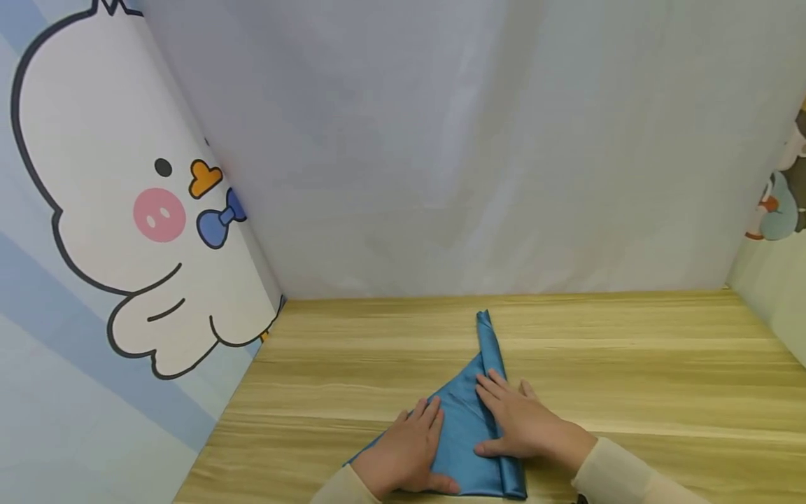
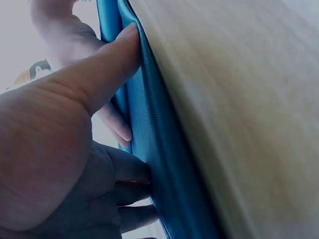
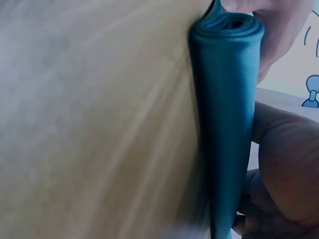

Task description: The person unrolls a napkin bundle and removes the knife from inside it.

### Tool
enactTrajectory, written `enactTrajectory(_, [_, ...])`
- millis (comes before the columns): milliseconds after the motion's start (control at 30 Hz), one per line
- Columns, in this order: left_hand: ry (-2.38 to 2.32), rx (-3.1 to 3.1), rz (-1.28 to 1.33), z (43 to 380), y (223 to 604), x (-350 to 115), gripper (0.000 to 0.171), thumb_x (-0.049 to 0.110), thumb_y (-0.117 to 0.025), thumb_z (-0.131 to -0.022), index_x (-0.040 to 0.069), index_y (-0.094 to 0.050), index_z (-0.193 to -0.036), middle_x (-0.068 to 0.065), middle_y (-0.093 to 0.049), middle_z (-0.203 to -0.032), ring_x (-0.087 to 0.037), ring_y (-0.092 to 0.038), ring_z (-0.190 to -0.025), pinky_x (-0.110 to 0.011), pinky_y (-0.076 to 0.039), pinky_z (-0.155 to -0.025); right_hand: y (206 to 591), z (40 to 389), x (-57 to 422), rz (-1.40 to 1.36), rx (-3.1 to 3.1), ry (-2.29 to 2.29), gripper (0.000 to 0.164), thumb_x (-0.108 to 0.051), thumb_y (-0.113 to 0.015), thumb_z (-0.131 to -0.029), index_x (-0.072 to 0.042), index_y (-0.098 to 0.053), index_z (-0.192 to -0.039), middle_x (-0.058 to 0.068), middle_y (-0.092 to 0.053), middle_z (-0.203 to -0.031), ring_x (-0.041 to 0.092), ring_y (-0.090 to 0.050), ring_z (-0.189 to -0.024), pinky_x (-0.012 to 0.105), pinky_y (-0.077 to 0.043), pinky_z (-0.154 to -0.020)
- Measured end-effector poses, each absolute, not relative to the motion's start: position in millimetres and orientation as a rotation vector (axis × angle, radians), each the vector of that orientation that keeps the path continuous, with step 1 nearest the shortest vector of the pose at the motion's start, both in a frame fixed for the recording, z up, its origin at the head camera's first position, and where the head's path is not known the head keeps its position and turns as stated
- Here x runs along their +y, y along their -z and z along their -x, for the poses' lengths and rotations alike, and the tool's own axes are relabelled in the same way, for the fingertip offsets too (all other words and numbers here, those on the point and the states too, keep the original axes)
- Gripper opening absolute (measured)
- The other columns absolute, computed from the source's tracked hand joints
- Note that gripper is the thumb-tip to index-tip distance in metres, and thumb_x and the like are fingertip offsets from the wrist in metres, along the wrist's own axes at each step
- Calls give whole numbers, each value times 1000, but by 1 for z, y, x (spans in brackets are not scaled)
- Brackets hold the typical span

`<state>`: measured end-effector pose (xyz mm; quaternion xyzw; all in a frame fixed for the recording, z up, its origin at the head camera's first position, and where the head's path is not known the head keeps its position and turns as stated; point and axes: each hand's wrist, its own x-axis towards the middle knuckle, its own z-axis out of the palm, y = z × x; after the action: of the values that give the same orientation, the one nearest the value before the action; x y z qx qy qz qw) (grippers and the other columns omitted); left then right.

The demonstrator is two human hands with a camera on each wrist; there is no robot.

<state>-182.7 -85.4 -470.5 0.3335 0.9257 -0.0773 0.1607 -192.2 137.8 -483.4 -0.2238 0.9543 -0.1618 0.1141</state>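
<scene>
A shiny blue cloth (image 1: 458, 434) lies on the table, its right side rolled into a narrow tube (image 1: 491, 343) that reaches past the flat part at the far end. The flat part tapers away to a slanted left edge. My left hand (image 1: 406, 446) rests on this flat part with fingers extended, the thumb near the front edge. Over the roll lies my right hand (image 1: 522, 422), fingers stretched forward and thumb spread onto the flat cloth. The roll's coiled end (image 3: 232, 25) faces the right wrist view, while the left wrist view shows my left thumb (image 2: 112, 64) on the cloth's edge.
The wood-grain table (image 1: 630, 364) extends to both sides of the cloth. A pale curtain-like sheet (image 1: 441, 154) hangs behind it. At the left stands a panel with a cartoon duck (image 1: 107, 154), and another printed panel (image 1: 781, 203) is at the right.
</scene>
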Motion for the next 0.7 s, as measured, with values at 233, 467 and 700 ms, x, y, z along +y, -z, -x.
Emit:
enactTrajectory(233, [211, 2625, -980, 184, 472, -87, 112, 84, -49, -73, 7, -30, -151, -10, -19, -159, -27, -18, -145, -47, -32, -109, 481, 191, 142, 654, 2792, 484, 101, -67, -67, -76, -1, -37, -147, 9, -25, -157, 31, -14, -145, 72, -16, -103])
enactTrajectory(467, [207, 2614, -984, 184, 472, -90, 113, 85, -48, -72, 7, -29, -152, -9, -17, -159, -26, -17, -145, -47, -32, -109, 477, 189, 147, 641, 2772, 506, 98, -62, -70, -78, -2, -35, -148, 8, -23, -158, 31, -13, -146, 71, -15, -104])
enactTrajectory(700, [199, 2606, -956, 184, 470, -91, 113, 85, -50, -71, 9, -28, -152, -7, -16, -160, -24, -16, -145, -48, -31, -109, 478, 189, 152, 643, 2772, 529, 98, -61, -70, -78, -1, -36, -148, 10, -23, -158, 34, -14, -145, 74, -16, -101])
